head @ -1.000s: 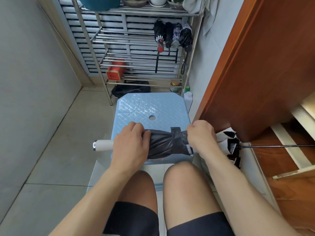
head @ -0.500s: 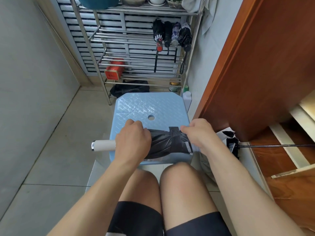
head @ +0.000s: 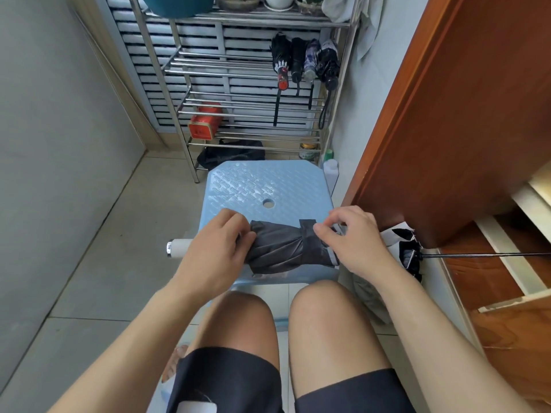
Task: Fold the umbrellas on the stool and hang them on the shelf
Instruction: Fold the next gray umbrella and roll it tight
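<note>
A rolled dark grey umbrella [head: 280, 248] with a white handle [head: 178, 248] lies crosswise on the near edge of the light blue stool [head: 262, 186]. My left hand [head: 217, 248] grips the umbrella near the handle end. My right hand [head: 348, 236] pinches the strap wrapped around the canopy's right end. Several folded umbrellas [head: 304, 64] hang from the metal shelf [head: 238, 73] behind the stool.
Another umbrella [head: 408, 251] with a long extended shaft lies on the floor to the right, beside a wooden door [head: 447, 114]. A red tin [head: 204, 122], a dark bag [head: 232, 153] and bottles sit on or by the shelf's lower racks. A grey wall runs along the left.
My right hand has lifted off the canopy's end and now pinches the strap with its fingertips. My left hand has kept its grip.
</note>
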The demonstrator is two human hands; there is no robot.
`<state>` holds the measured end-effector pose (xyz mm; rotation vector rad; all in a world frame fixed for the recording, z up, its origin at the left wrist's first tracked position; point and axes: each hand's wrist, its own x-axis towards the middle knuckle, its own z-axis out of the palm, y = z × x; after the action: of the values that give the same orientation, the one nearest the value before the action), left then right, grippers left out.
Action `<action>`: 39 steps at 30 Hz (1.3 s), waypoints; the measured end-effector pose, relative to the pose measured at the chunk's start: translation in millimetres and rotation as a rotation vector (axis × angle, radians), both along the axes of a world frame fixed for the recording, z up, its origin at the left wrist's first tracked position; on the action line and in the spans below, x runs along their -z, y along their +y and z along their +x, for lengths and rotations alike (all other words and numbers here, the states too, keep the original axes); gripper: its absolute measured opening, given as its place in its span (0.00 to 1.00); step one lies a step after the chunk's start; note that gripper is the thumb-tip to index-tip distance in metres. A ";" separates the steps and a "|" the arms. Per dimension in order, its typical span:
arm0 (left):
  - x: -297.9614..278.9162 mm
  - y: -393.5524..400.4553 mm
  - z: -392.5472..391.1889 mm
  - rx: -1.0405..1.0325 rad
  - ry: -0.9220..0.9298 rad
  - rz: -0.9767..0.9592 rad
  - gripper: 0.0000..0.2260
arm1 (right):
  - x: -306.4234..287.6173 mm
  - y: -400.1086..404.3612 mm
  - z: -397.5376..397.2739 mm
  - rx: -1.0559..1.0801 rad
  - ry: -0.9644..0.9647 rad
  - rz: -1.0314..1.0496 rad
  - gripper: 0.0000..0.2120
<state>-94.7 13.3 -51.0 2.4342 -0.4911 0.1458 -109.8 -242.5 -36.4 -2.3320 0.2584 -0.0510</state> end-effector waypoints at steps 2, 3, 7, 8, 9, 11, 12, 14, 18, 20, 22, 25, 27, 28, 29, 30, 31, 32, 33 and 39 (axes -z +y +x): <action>0.2 -6.8 1.7 -0.070 0.039 0.041 0.09 | -5.8 -0.3 3.0 0.058 0.073 0.016 0.09; 0.9 -9.4 1.8 -0.094 0.056 0.046 0.10 | -8.6 1.0 4.6 0.085 0.098 0.033 0.10; -0.9 -16.0 2.1 -0.144 0.051 0.021 0.08 | -13.3 9.1 12.6 0.253 0.176 0.145 0.13; -1.5 -16.7 2.8 -0.143 0.055 -0.001 0.07 | -13.0 9.1 16.4 0.307 0.200 0.163 0.13; -2.3 -16.4 3.8 -0.128 0.054 -0.029 0.05 | -14.1 9.2 19.8 0.346 0.228 0.182 0.15; -3.3 -10.4 4.4 -0.045 0.031 -0.141 0.05 | -17.1 10.0 24.6 0.368 0.281 0.216 0.20; -4.6 -5.8 3.0 0.006 0.034 -0.203 0.04 | -17.4 9.6 26.1 0.363 0.275 0.217 0.19; -3.6 3.2 -0.3 0.097 0.031 -0.201 0.02 | -18.2 7.7 23.4 0.332 0.180 0.187 0.11; 6.4 4.2 2.6 0.117 -0.075 0.010 0.05 | -13.3 2.6 -2.0 0.183 -0.118 0.216 0.04; 7.9 1.0 5.4 0.098 -0.088 0.011 0.06 | -6.0 -0.5 -12.3 0.071 -0.171 0.092 0.02; 10.0 -0.6 5.7 0.082 -0.119 0.031 0.08 | 0.6 -1.6 -18.5 0.017 -0.118 0.007 0.04; 11.6 -8.9 -1.6 -0.014 -0.152 0.078 0.10 | 0.0 -0.2 -18.0 0.059 -0.087 0.031 0.08; 12.4 -17.0 -5.4 -0.091 -0.160 0.098 0.10 | -2.6 1.5 -14.1 0.055 -0.078 0.041 0.08; 12.9 -20.0 -5.6 -0.120 -0.157 0.096 0.10 | -2.3 2.6 -12.3 0.038 -0.068 0.022 0.07; 13.2 -21.2 -5.1 -0.141 -0.145 0.084 0.09 | -2.3 4.3 -11.0 0.029 -0.056 -0.001 0.06; 13.5 -21.3 -4.2 -0.152 -0.128 0.070 0.09 | -2.3 5.6 -9.4 0.045 -0.046 -0.013 0.05; 13.7 -20.6 -3.3 -0.154 -0.110 0.056 0.09 | -3.0 7.1 -7.6 0.084 -0.040 -0.008 0.05; 13.9 -19.6 -2.9 -0.154 -0.097 0.047 0.09 | -4.1 8.9 -5.7 0.142 -0.034 0.017 0.06; 14.1 -19.1 -3.2 -0.154 -0.095 0.046 0.08 | -5.8 11.2 -3.8 0.202 -0.018 0.047 0.07; 6.6 -16.5 1.0 -0.104 -0.049 -0.024 0.07 | -8.3 14.0 8.0 0.282 0.040 0.074 0.12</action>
<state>-93.7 -3.2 -57.7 2.4377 -0.3824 0.2547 -101.8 -228.5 -28.1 -2.2096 0.5983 -0.1312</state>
